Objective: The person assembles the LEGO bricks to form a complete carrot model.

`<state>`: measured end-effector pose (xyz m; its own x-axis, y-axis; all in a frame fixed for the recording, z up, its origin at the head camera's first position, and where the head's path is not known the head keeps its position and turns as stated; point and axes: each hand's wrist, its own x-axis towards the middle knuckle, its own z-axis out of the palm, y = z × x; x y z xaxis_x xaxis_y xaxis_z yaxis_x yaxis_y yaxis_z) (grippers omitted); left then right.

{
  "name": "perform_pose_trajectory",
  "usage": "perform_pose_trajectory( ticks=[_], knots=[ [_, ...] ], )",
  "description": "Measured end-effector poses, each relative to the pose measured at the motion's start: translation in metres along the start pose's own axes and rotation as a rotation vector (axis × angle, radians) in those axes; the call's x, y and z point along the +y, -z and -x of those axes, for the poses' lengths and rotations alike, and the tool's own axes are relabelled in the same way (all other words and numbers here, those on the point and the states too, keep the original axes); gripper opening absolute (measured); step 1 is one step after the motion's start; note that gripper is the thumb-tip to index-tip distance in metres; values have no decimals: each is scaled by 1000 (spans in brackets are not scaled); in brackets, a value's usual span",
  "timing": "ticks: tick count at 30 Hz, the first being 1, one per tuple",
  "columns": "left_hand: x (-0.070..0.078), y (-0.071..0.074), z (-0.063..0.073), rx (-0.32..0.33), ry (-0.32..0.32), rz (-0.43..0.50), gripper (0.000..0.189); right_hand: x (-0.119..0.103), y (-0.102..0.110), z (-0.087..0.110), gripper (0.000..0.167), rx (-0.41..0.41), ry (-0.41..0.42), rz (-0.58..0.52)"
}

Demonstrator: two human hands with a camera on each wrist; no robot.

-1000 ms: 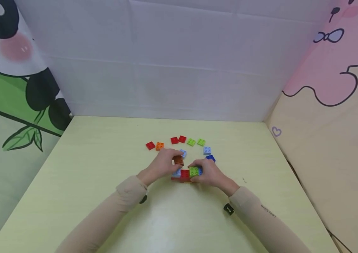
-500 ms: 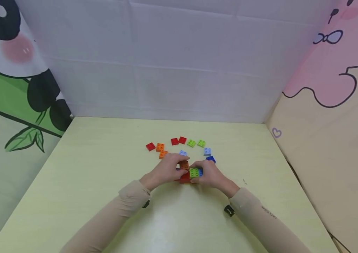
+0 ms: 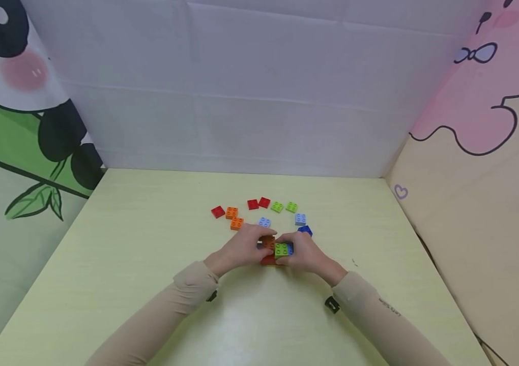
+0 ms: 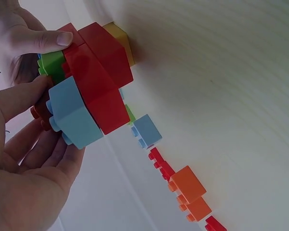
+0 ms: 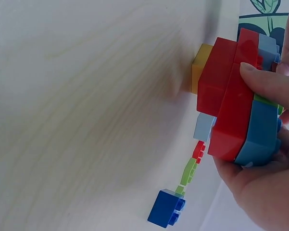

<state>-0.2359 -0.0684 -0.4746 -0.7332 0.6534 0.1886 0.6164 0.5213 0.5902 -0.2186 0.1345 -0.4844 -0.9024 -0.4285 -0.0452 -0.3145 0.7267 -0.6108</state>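
A stack of toy building bricks stands between both hands, with a yellow brick at the bottom and red bricks over it. On its top row sit a light blue brick, a green brick and a blue brick. My left hand pinches a brown brick over the middle of that row, beside the green one; whether its underside is seated is hidden. My right hand grips the stack's right end, its thumb against the red side.
Behind the hands lie loose pieces: orange bricks, red flat pieces, green flat pieces, light blue bricks and a dark blue brick. A pale wall rises at the table's back edge.
My left hand has brought the brown brick rightward and down to the stack's middle, uncovering an orange brick behind it. My right hand has stayed on the stack's right end.
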Motion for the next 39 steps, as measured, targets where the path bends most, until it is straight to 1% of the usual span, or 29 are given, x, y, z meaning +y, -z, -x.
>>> perform_pose_trajectory(
  ticks=[7,12,19,24,28,33,39],
  knots=[
    [-1,0,2,-15,15,8,34,0,-1,-1,41,-12,3,11],
    [-2,0,3,-46,19,23,38,-1,-1,-1,41,-21,5,-1],
    [-4,-5,3,-81,48,37,40,0,-1,-1,41,-27,9,5],
    [-4,-6,2,-77,61,31,40,1,-2,-2,39,-25,18,10],
    [-6,-6,2,-82,70,6,42,1,-3,-2,39,-25,17,5],
    [-7,-7,1,-76,51,-28,43,1,-4,-3,40,-24,9,5],
    [-10,-9,0,-48,32,-26,39,1,-3,-4,39,-24,4,19]
  ],
)
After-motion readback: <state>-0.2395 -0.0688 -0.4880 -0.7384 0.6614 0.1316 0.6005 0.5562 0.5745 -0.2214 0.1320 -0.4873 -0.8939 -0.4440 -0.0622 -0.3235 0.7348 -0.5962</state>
